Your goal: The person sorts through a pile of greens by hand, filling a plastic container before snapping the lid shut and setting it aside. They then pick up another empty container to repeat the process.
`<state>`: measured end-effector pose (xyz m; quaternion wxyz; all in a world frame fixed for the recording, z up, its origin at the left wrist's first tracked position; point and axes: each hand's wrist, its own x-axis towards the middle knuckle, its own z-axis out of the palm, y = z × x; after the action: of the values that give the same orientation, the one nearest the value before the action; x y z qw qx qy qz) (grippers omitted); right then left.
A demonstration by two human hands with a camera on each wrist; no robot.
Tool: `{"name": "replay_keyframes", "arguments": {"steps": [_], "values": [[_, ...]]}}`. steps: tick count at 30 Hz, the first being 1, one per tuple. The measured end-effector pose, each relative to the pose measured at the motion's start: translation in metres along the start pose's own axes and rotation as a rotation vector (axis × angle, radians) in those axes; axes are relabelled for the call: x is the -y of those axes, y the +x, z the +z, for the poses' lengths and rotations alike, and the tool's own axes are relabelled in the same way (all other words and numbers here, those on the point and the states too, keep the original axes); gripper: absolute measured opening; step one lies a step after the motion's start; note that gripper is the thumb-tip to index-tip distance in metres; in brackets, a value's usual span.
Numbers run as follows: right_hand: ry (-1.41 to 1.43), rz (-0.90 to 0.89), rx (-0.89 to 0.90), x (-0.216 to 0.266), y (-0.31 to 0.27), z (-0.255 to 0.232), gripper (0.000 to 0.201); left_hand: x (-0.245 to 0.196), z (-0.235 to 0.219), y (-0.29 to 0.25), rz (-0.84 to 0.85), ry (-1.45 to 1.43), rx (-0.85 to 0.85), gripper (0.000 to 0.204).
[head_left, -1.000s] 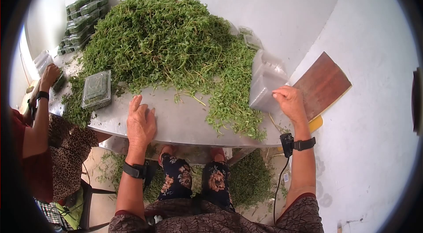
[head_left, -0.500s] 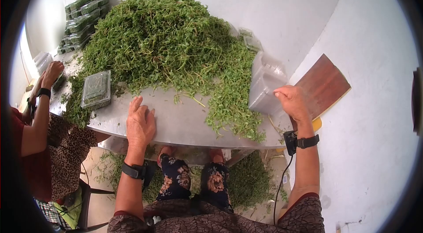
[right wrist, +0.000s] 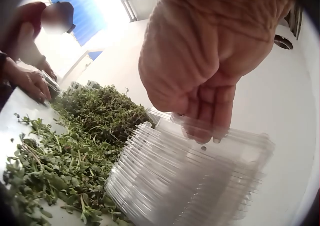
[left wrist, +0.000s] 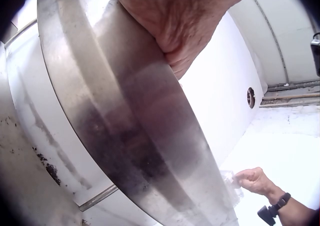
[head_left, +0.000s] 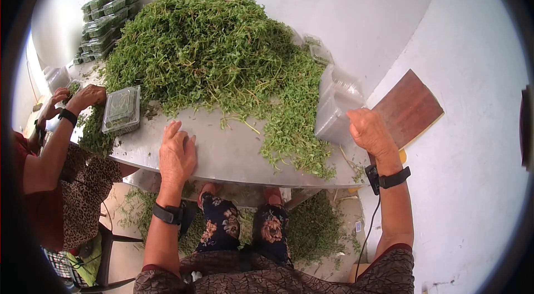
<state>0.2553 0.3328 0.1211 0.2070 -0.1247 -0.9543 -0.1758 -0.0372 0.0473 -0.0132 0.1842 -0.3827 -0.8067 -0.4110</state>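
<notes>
My right hand (head_left: pixel 367 130) is at the near end of a row of nested clear plastic boxes (head_left: pixel 335 107). In the right wrist view its curled fingers (right wrist: pixel 206 117) grip the rim of the end box, and the fingertips show through the plastic. On the near edge of the metal table rests my left hand (head_left: pixel 177 152), fingers loosely bent and holding nothing. A large heap of leafy green stems (head_left: pixel 206 49) covers the back of the table. Left of my left hand stands a lidded clear box (head_left: pixel 122 109) with greens inside.
Filled boxes (head_left: pixel 105 24) are stacked at the back left. Another person's hands (head_left: pixel 86 98) work among greens at the left edge. A reddish-brown board (head_left: pixel 409 109) leans by the wall on the right. More greens (head_left: pixel 317 227) lie on the floor under the table.
My right wrist and forearm have shifted right, with the fingers staying by the nested boxes. My left hand has stayed put. The other person's hands have moved right, toward the lidded box.
</notes>
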Motion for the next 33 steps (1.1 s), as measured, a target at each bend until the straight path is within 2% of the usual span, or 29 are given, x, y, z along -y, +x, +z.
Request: {"name": "replay_keyframes", "arguments": {"steps": [1, 2, 12, 18, 20, 27, 29, 33], "values": [[0.000, 0.021, 0.045, 0.000, 0.000, -0.001, 0.014, 0.000, 0.000, 0.000, -0.004, 0.003, 0.002, 0.013], [0.001, 0.042, 0.091, 0.000, 0.000, -0.003, 0.025, 0.000, 0.000, 0.000, -0.004, 0.002, 0.002, 0.013], [0.047, 0.025, 0.086, 0.000, -0.002, -0.004, 0.024, -0.001, -0.002, 0.001, -0.016, 0.006, 0.009, 0.013], [0.074, 0.024, -0.045, -0.004, 0.003, 0.004, 0.015, 0.000, 0.000, 0.000, -0.018, -0.011, -0.004, 0.013], [0.121, 0.129, -0.095, -0.006, 0.004, 0.004, 0.013, 0.000, 0.000, 0.000, -0.013, -0.012, -0.009, 0.013], [0.092, 0.091, -0.171, -0.008, 0.009, 0.002, 0.009, -0.001, 0.000, 0.000, -0.033, -0.033, -0.008, 0.013], [0.147, 0.180, -0.199, -0.007, 0.011, -0.005, 0.007, -0.002, -0.001, 0.000, -0.035, -0.052, -0.010, 0.013], [0.182, 0.196, -0.272, -0.020, 0.012, -0.003, 0.005, -0.004, -0.002, 0.001, -0.031, -0.049, -0.009, 0.012]]}}
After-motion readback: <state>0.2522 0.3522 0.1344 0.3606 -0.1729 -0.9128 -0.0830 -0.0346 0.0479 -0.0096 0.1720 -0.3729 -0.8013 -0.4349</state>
